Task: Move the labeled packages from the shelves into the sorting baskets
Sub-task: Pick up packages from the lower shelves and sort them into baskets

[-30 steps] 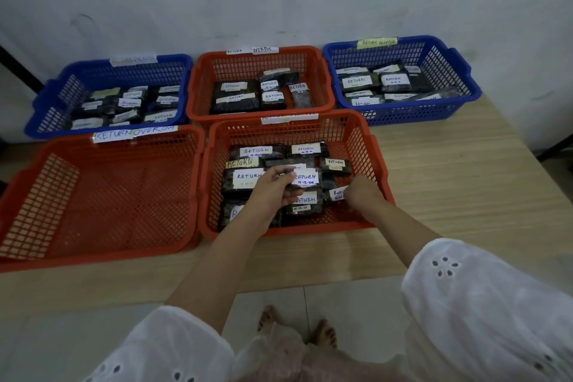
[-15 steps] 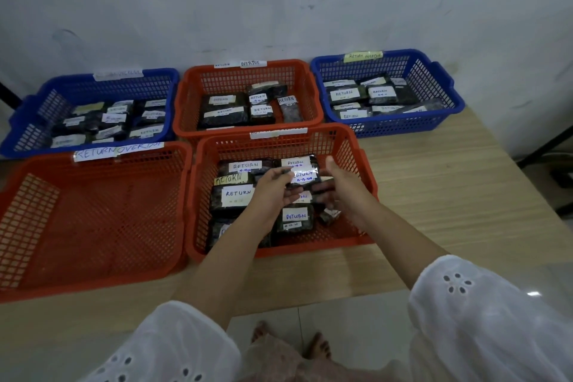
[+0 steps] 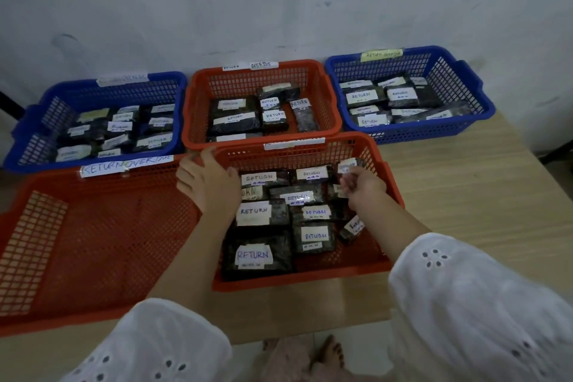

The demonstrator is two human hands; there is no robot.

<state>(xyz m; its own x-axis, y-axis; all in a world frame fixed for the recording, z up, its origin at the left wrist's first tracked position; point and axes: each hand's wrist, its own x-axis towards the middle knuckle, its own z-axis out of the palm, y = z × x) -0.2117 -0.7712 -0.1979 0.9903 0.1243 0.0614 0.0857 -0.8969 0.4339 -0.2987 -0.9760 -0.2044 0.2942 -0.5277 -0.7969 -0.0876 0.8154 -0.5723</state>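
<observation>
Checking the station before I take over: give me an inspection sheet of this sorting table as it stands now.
Surface: wooden table carrying five baskets.
Job's things: the left blue basket, back red basket, right blue basket and front right basket hold dark packages labelled RETURN. The front left basket holds none.
Clutter: nothing seen.
Hands: the left hand is open at the front right basket's far left corner. The right hand pinches a small package over that basket.
Cables: nothing seen.
Surroundings: white wall behind; pale floor and bare feet below.
</observation>
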